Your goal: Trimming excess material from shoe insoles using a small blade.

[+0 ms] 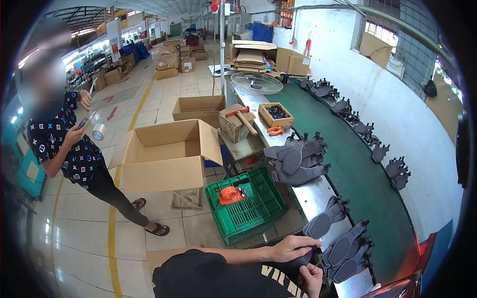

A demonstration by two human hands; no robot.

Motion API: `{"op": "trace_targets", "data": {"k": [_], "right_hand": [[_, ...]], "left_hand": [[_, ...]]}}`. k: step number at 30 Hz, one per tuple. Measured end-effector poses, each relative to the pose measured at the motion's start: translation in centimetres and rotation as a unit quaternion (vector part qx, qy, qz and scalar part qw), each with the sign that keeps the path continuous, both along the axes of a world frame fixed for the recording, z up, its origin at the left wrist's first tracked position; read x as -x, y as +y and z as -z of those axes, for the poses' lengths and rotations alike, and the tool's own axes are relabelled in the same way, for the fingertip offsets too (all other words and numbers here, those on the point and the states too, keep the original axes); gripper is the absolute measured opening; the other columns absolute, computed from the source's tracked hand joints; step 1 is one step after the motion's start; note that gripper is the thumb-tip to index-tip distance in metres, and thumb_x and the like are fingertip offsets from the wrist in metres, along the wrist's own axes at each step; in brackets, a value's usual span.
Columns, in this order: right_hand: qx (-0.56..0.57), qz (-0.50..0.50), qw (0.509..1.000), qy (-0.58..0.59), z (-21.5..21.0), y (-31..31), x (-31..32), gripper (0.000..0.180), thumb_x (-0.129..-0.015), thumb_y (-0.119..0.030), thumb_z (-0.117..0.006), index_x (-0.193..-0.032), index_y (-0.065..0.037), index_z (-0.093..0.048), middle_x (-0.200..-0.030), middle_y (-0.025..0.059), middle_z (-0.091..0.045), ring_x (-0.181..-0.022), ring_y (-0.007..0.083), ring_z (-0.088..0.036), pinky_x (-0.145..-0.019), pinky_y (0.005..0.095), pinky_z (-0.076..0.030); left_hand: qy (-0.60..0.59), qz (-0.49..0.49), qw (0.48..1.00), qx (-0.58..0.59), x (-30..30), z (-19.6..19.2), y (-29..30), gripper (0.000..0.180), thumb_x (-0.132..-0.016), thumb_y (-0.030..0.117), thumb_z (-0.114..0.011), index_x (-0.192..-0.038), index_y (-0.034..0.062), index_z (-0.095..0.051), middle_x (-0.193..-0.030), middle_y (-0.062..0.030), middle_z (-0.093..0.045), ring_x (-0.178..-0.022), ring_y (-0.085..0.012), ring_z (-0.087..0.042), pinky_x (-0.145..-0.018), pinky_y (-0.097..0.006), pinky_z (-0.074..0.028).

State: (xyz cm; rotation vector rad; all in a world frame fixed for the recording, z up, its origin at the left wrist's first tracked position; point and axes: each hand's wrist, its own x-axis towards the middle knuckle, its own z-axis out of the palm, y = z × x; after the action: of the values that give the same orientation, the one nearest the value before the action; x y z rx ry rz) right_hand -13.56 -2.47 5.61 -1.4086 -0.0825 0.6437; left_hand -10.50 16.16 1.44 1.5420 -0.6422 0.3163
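Low in the view, close to my body, a dark grey sole-shaped piece (301, 260) lies between my two hands and is partly covered by them. My left hand (290, 249) is curved over its top, fingers stretched to the right and thumb hidden. Below it my right hand (312, 279) is closed, its curled fingers and thumb pinching at the piece's edge; a thin strip sticks up there. Just right of my hands, similar pieces with short knobbed tabs (344, 248) are stacked on the metal bench edge (310, 197). Another small stack (320, 224) sits slightly farther off.
A bigger pile of grey pieces (298, 158), orange pliers (275, 130), a wooden box of small black parts (276, 114) and a hammer (242, 117) lie farther along. A green conveyor belt (343, 149) runs right. Left are a green crate (243, 218), an open carton (164, 169) and a standing person (69, 144).
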Motion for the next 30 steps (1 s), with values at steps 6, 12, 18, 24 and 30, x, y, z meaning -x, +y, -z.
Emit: {"op": "trace_targets", "data": {"k": [6,12,18,24,30], "right_hand": [[0.032,0.006,0.999,-0.035,-1.0,1.0,2.1,0.026,-0.093,-0.012,-0.065,-0.069,-0.012,-0.054,-0.054,-0.0055,-0.047,-0.045,0.0039,-0.039,-0.042,0.0209,-0.026],[0.052,-0.008,0.997,-0.058,-1.5,1.9,3.2,0.026,-0.093,-0.015,-0.065,-0.07,-0.012,-0.054,-0.052,-0.0052,-0.046,-0.041,0.0044,-0.038,-0.037,0.022,-0.025],[0.083,-0.016,0.995,-0.047,-1.7,2.5,3.9,0.021,-0.093,-0.015,-0.065,-0.074,-0.012,-0.057,-0.054,-0.006,-0.046,-0.042,0.0041,-0.038,-0.038,0.0213,-0.027],[0.039,0.023,0.998,-0.046,-0.3,1.7,4.2,0.015,-0.092,-0.009,-0.066,-0.079,-0.01,-0.06,-0.058,-0.0073,-0.048,-0.047,0.0023,-0.04,-0.044,0.0193,-0.028],[0.034,0.065,0.995,-0.061,0.2,1.1,4.7,0.011,-0.092,-0.009,-0.066,-0.081,-0.008,-0.063,-0.057,-0.0067,-0.048,-0.046,0.003,-0.04,-0.043,0.0201,-0.028]], "left_hand": [[-0.002,0.029,0.998,0.05,1.5,0.2,0.3,0.037,-0.094,0.003,-0.047,-0.13,0.0007,-0.057,-0.123,-0.0148,-0.064,-0.115,-0.024,-0.06,-0.099,-0.033,-0.045],[-0.001,0.052,0.995,0.089,3.0,0.2,1.0,0.039,-0.096,0.006,-0.045,-0.133,0.0009,-0.056,-0.129,-0.0128,-0.061,-0.116,-0.0189,-0.057,-0.095,-0.03,-0.046],[0.035,0.068,0.979,0.191,3.4,1.7,0.5,0.036,-0.097,0.005,-0.044,-0.13,-0.0023,-0.057,-0.125,-0.0138,-0.063,-0.115,-0.0174,-0.058,-0.098,-0.029,-0.045],[0.076,0.142,0.955,0.248,2.9,1.7,-0.2,0.035,-0.098,0.004,-0.043,-0.13,-0.0056,-0.055,-0.122,-0.014,-0.064,-0.115,-0.0175,-0.058,-0.1,-0.029,-0.044],[0.061,0.116,0.978,0.165,2.9,0.7,-0.6,0.034,-0.098,0.005,-0.045,-0.129,-0.0053,-0.055,-0.119,-0.0125,-0.065,-0.112,-0.0162,-0.06,-0.099,-0.029,-0.045]]}}
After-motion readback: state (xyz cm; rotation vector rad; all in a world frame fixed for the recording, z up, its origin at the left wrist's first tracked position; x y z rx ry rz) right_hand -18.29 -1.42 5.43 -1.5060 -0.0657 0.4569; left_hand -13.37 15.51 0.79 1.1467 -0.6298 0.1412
